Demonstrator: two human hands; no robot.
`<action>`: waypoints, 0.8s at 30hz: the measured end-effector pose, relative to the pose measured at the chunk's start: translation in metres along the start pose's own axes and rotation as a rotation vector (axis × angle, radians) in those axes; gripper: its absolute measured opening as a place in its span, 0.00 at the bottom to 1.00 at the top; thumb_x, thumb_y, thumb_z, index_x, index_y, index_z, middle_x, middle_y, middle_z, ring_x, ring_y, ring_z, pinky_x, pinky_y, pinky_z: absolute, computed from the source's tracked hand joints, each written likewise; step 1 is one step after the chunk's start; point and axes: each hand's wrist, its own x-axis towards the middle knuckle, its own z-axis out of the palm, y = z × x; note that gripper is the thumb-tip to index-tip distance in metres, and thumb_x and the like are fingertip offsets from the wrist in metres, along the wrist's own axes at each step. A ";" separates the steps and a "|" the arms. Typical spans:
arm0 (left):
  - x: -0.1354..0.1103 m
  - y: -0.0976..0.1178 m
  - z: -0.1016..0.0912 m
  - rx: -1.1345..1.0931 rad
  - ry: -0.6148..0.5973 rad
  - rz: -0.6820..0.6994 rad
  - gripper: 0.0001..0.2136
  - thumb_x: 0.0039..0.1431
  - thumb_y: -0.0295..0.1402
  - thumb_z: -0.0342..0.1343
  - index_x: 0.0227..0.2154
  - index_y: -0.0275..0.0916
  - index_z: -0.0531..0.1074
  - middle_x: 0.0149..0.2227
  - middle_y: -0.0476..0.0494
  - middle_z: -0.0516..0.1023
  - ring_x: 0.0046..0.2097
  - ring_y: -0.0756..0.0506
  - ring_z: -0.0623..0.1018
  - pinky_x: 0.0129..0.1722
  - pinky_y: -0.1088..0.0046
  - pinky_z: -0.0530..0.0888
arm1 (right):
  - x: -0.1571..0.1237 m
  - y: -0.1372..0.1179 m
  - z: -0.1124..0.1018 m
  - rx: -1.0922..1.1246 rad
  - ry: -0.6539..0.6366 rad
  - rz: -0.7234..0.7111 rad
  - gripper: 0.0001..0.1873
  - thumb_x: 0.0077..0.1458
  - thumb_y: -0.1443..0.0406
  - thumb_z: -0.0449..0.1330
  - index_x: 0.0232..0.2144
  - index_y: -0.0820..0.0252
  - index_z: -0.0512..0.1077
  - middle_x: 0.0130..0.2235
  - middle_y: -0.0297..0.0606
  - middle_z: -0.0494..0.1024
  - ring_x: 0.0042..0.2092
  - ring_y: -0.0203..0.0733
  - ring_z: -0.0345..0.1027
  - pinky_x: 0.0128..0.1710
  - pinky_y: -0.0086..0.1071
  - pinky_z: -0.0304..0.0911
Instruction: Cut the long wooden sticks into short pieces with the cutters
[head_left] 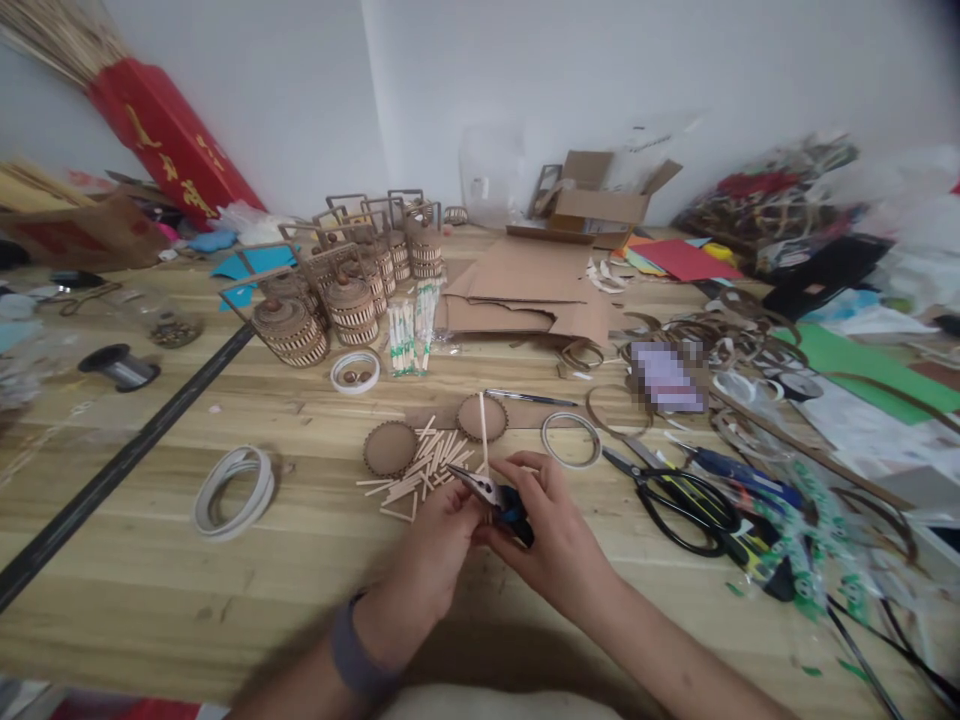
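Note:
My right hand point(559, 525) is closed round the dark blue handles of a pair of pliers point(484, 487), whose metal jaws point up and left. A thin wooden stick point(483, 425) stands upright at the jaws, its lower part hidden by the pliers and fingers. Close against the pliers, my left hand point(435, 545) is pinched on the stick's lower end. Just beyond my hands lies a loose pile of short wooden sticks point(435, 462). Two round cardboard discs with notched rims, a left disc point(390, 449) and a right disc point(481, 417), lie beside the pile.
Rolls of white tape point(234, 492) lie left, and a tape ring point(571, 441) right. Black-handled scissors point(686, 510) and other tools crowd the right side. Several small lidded baskets point(352, 300) stand at the back, near wrapped stick packets point(411, 335) and cardboard sheets point(525, 275).

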 end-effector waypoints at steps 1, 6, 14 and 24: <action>-0.001 0.001 -0.001 0.012 0.006 0.009 0.13 0.42 0.38 0.66 0.27 0.36 0.72 0.26 0.50 0.76 0.29 0.50 0.73 0.31 0.75 0.68 | 0.000 -0.001 -0.002 0.030 -0.011 0.012 0.30 0.49 0.69 0.63 0.55 0.55 0.63 0.52 0.47 0.63 0.54 0.52 0.65 0.51 0.45 0.68; -0.006 0.013 -0.008 0.180 -0.050 -0.018 0.19 0.46 0.48 0.63 0.27 0.35 0.72 0.25 0.48 0.76 0.27 0.48 0.75 0.31 0.72 0.71 | -0.002 -0.006 -0.032 0.191 -0.208 0.289 0.09 0.55 0.59 0.57 0.36 0.58 0.69 0.34 0.36 0.71 0.38 0.43 0.67 0.39 0.36 0.65; -0.010 0.013 -0.012 0.332 -0.137 -0.073 0.21 0.46 0.52 0.61 0.28 0.35 0.71 0.24 0.48 0.77 0.24 0.49 0.76 0.27 0.74 0.69 | -0.011 0.003 -0.064 0.522 -0.594 0.659 0.14 0.43 0.60 0.60 0.34 0.60 0.72 0.31 0.32 0.71 0.36 0.39 0.64 0.37 0.31 0.60; -0.014 0.008 -0.009 0.408 -0.289 -0.136 0.22 0.49 0.53 0.58 0.27 0.34 0.72 0.24 0.47 0.76 0.23 0.50 0.75 0.26 0.75 0.66 | 0.004 -0.010 -0.055 0.602 -0.669 0.646 0.08 0.40 0.62 0.61 0.27 0.57 0.73 0.28 0.30 0.71 0.33 0.37 0.64 0.31 0.26 0.59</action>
